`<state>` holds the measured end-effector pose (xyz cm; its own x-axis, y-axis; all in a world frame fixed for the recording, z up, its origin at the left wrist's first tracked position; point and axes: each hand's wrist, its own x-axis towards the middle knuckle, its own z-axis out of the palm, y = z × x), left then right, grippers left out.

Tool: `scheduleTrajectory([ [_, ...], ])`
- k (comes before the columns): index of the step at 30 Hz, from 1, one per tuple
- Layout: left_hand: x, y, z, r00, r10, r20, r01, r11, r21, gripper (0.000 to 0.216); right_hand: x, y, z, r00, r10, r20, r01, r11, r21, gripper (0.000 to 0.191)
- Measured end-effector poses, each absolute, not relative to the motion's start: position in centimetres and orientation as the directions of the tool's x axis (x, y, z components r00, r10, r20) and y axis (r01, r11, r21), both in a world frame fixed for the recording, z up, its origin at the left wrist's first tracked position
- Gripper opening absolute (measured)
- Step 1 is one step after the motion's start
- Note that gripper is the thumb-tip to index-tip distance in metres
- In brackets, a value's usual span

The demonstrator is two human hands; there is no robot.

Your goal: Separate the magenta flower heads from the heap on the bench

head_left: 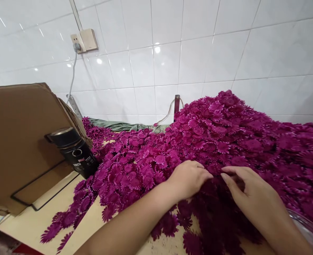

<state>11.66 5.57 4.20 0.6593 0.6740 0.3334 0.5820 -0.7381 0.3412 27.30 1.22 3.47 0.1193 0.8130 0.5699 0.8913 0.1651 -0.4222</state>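
A large heap of magenta artificial flower heads [160,159] spreads over the table beneath both hands. Over its near middle, my left hand [189,179] is closed, its fingertips pointing right toward the other hand. Whatever those fingers pinch is hidden or too small to name. Just to the right, my right hand [251,194] is curled with thumb and forefinger tips close together. I cannot make out what lies between them. A small gap separates the two sets of fingertips, with magenta petals behind and below. Loose flower heads [192,242] lie in shadow under the hands.
A black vacuum flask [75,152] stands tilted in view at the left, beside a large cardboard sheet [21,141] and a thin black wire frame [22,203]. A clear plastic container rim [302,221] shows at lower right. White tiled wall [143,67] and a plugged socket [78,42] are behind.
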Motion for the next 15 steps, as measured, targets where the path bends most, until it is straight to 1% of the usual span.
scheduleTrajectory([
  [1,10.8,6.1,4.6,0.623,0.698,0.352,0.599,-0.716,0.359,0.031,27.4,1.0,3.6,0.121,0.814,0.568,0.882,0.175,-0.438,0.03],
  [3,8.3,7.3,5.4,0.495,0.787,0.368,0.702,-0.612,0.365,0.035,27.5,0.6,3.8,0.113,0.817,0.566,0.864,0.2,-0.462,0.029],
  [4,6.8,7.9,5.7,0.446,0.83,0.335,0.774,-0.546,0.321,0.034,27.4,0.4,3.9,0.102,0.82,0.564,0.856,0.216,-0.469,0.029],
  [5,5.1,8.7,5.8,0.396,0.869,0.298,0.855,-0.467,0.225,0.032,27.3,0.2,3.9,0.088,0.823,0.561,0.849,0.232,-0.475,0.028],
  [6,3.3,9.4,5.8,0.333,0.906,0.261,0.926,-0.366,0.09,0.033,27.1,0.0,3.9,0.073,0.829,0.555,0.842,0.247,-0.48,0.027],
  [7,1.5,10.1,5.7,0.273,0.931,0.244,0.956,-0.292,0.042,0.034,26.9,-0.2,3.9,0.059,0.834,0.549,0.834,0.261,-0.485,0.026],
  [9,-1.8,11.4,5.2,0.181,0.959,0.218,0.983,-0.182,-0.014,0.033,26.5,-0.4,3.8,0.027,0.845,0.533,0.819,0.287,-0.497,0.025],
  [12,-5.2,12.8,4.4,0.09,0.982,0.164,0.995,-0.082,-0.052,0.028,25.8,-0.4,3.5,-0.004,0.862,0.507,0.795,0.311,-0.522,0.022],
  [15,-6.5,13.5,4.3,0.051,0.989,0.141,0.998,-0.046,-0.035,0.022,25.2,-0.4,3.4,-0.039,0.876,0.481,0.78,0.327,-0.534,0.02],
])
